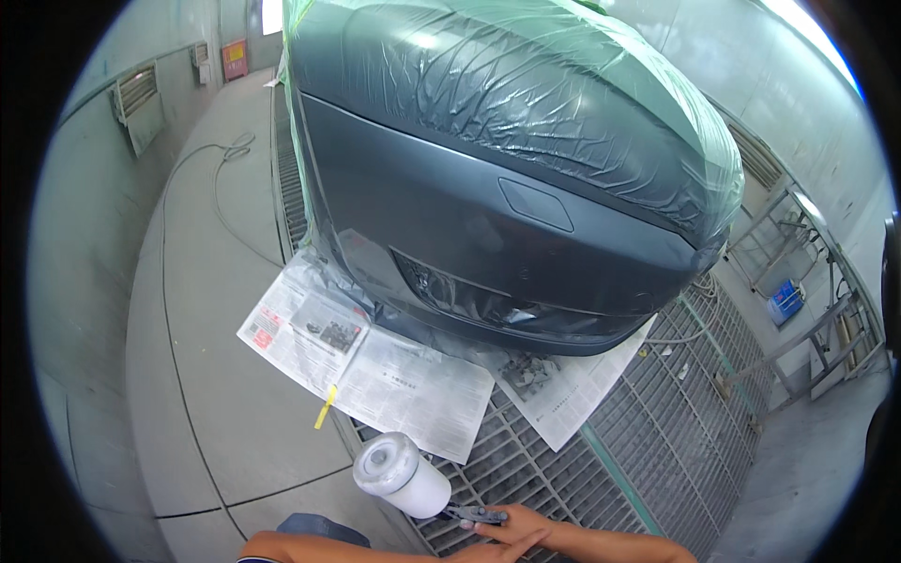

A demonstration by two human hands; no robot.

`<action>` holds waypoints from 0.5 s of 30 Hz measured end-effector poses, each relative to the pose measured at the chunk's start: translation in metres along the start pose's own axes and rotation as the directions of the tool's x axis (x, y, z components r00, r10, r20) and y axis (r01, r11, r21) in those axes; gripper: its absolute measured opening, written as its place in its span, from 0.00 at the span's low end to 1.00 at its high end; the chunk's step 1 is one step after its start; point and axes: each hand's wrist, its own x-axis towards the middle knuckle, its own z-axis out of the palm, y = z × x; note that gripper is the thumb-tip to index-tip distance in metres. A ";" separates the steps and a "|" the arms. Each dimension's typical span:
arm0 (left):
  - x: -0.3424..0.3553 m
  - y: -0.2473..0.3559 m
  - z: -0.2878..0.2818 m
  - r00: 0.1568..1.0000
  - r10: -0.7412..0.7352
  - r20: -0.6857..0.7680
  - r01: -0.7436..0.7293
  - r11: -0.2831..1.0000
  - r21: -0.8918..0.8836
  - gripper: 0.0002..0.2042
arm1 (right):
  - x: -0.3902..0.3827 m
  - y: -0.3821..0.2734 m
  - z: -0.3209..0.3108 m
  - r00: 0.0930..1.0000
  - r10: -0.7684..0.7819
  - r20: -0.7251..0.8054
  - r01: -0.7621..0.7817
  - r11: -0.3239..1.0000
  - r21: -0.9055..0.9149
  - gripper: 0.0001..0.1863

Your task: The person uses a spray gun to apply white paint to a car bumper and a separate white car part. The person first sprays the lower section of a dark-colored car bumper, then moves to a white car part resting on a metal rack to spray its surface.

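Observation:
At the lower edge, my right hand is closed round a spray gun with a large white paint cup, tilted to the left. Whitish residue coats the cup's lid. My left hand crosses from the left, its visible fingers stretched out against or just beside my right hand; its lower part is cut off by the frame. Beyond the gun stands a dark grey car bumper. Green-tinted masking film covers the bodywork above, and wrinkled film lies over the bumper's lower opening.
Newspaper sheets lie under the bumper on a floor grating. A yellow tape strip hangs off one sheet. A hose trails along the left floor. Metal stands and a blue can are at right, near the wall.

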 end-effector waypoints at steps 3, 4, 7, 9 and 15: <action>0.001 0.000 -0.003 1.000 0.013 0.004 -0.013 1.000 0.011 0.51 | -0.001 -0.001 0.000 1.000 -0.023 -0.012 0.023 0.999 0.022 0.22; 0.002 0.001 -0.003 1.000 0.019 0.006 -0.019 1.000 0.017 0.51 | 0.000 0.004 0.001 0.998 -0.056 -0.032 0.056 0.998 0.009 0.22; 0.003 0.002 -0.003 1.000 0.027 0.011 -0.027 0.999 0.028 0.51 | -0.001 0.011 0.006 0.983 -0.144 -0.114 0.145 0.989 0.003 0.23; 0.003 0.002 -0.001 0.999 0.030 0.011 -0.030 0.999 0.032 0.52 | -0.001 0.010 0.005 0.991 -0.104 -0.086 0.101 0.994 -0.034 0.23; 0.004 0.001 0.002 0.998 0.059 0.003 -0.059 0.997 0.049 0.52 | -0.003 0.017 0.003 0.993 -0.089 -0.077 0.085 0.995 -0.058 0.24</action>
